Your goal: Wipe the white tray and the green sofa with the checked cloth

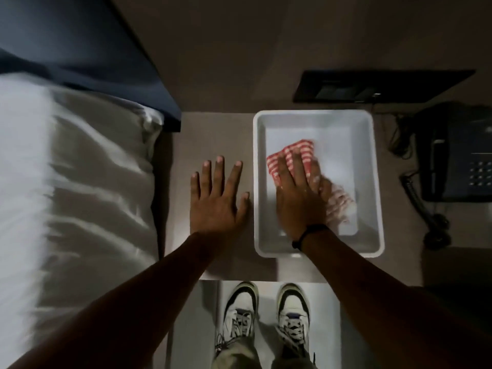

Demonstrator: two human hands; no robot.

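Note:
A white tray (pixel 372 166) lies on a grey tabletop (pixel 215 134) in front of me. Inside it is the red-and-white checked cloth (pixel 292 153), spread on the tray floor. My right hand (pixel 298 198) presses flat on the cloth, palm down, and both are blurred. My left hand (pixel 217 198) rests flat on the table just left of the tray, fingers spread, holding nothing. No green sofa is in view.
A bed with a white pillow and sheet (pixel 80 182) fills the left side, under a dark headboard (pixel 87 49). A dark telephone (pixel 458 155) with a cord sits right of the tray. A black panel (pixel 378 86) is on the wall behind. My shoes (pixel 266 315) stand below.

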